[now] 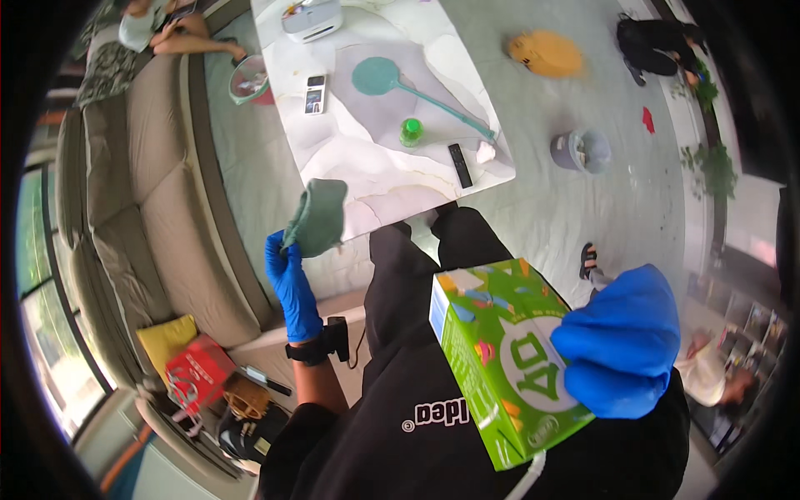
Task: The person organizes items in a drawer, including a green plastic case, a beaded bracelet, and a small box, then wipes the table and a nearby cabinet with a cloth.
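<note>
My left hand (292, 283), in a blue rubber glove, pinches a dark green cloth (321, 218) by its lower edge. The cloth hangs over the near left corner of the marble-patterned table (375, 196). My right hand (621, 342), gloved in the same blue, is closed around a green and white printed drink carton (471, 333) close in front of my chest. A bent white straw (531, 477) sticks out at the carton's lower end. The fingers of my right hand are partly hidden by the glove's folds and the carton.
On the table are a green fly swatter (377, 77), a green-capped bottle (411, 132), a black remote (460, 165), a white phone-like device (315, 95) and a white box (312, 20). A sofa (179, 225) stands left, bins (575, 152) on the floor. People sit nearby.
</note>
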Demonstrator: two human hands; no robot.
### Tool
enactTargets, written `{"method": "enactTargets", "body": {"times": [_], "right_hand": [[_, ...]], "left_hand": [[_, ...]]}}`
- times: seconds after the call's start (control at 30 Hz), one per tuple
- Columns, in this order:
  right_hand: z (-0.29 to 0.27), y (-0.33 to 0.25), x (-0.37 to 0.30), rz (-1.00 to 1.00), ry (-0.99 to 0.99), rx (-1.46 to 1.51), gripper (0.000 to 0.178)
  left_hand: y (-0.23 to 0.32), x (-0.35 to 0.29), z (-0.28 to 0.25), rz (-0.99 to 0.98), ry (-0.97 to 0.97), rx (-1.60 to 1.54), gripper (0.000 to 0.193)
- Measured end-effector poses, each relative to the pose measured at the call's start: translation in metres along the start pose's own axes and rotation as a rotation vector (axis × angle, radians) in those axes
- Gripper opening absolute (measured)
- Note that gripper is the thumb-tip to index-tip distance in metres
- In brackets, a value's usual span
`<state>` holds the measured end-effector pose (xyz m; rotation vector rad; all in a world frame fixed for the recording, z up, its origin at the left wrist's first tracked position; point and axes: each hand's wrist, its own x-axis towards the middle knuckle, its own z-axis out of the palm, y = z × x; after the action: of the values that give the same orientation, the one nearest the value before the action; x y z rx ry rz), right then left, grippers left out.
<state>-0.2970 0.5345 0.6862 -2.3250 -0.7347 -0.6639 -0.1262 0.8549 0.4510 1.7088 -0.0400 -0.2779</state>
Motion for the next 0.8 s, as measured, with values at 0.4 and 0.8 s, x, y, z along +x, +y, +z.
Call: {"method": "enactTargets", "body": {"times": [0.4,0.8], "right_hand": [[0.052,-0.075,0.020,0.224,0.136,-0.093,0.006],[0.077,-0.100,0.045,0.601,0.250,-0.201,0.023]], "left_hand": [[-0.008,0.070,-0.041,-0.001,-0.187,0.043,0.014],[0.001,0.081,-0.005,-0.004,-0.407,0.115,0.014]]}}
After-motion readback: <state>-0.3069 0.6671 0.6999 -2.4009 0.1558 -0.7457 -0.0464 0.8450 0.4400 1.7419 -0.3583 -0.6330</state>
